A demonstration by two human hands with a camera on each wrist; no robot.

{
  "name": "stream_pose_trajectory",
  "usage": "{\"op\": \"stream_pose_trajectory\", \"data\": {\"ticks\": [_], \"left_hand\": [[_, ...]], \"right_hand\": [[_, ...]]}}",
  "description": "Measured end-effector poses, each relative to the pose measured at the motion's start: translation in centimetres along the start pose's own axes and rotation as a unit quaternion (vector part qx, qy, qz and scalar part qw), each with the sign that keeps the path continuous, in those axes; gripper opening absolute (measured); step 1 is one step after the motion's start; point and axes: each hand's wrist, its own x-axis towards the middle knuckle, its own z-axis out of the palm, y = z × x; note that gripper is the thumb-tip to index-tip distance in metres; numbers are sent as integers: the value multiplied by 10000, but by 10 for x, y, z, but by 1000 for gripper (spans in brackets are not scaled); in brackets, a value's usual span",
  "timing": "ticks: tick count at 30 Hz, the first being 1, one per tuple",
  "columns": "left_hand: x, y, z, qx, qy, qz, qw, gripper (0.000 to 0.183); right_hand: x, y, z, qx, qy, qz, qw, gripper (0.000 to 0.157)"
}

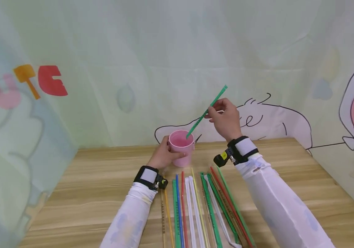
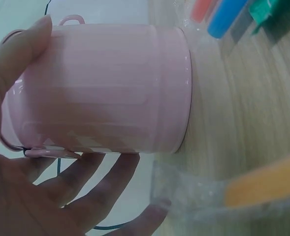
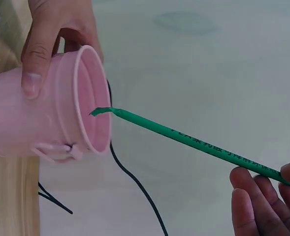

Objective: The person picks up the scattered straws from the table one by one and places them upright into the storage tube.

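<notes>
A small pink bucket stands upright near the table's back edge. My left hand holds it from the left, thumb across the near side and fingers round the far side. In the left wrist view, the thumb and fingers lie on either side of the bucket. My right hand, up and to the right, pinches a green wrapped straw with dark printing. The straw slants down to the left, its lower tip just inside the bucket's mouth. No other straw shows inside the bucket.
In front of the bucket, a row of straws lies on the wooden table: an orange straw, a blue straw, a yellow straw, white-wrapped straws and several others. A printed cloth backdrop rises behind the table.
</notes>
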Motion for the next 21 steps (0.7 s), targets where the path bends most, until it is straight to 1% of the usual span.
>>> {"op": "stream_pose_trajectory", "data": {"ticks": [4, 8, 12, 15, 21], "left_hand": [[1, 2, 3, 84, 52, 51, 9999, 82], [2, 5, 7, 61, 36, 154, 9999, 83], [4, 8, 11, 30, 17, 201, 9998, 85], [4, 8, 12, 75, 46, 198, 9998, 85], [3, 8, 11, 76, 41, 140, 9999, 85]], "right_hand": [[2, 4, 19, -396, -190, -36, 9990, 17], [1, 11, 32, -795, -334, 52, 9963, 19], [0, 16, 39, -1117, -329, 190, 9930, 19], [0, 18, 43, -1311, -329, 265, 9905, 19], [0, 25, 52, -1699, -498, 476, 9831, 23]]}}
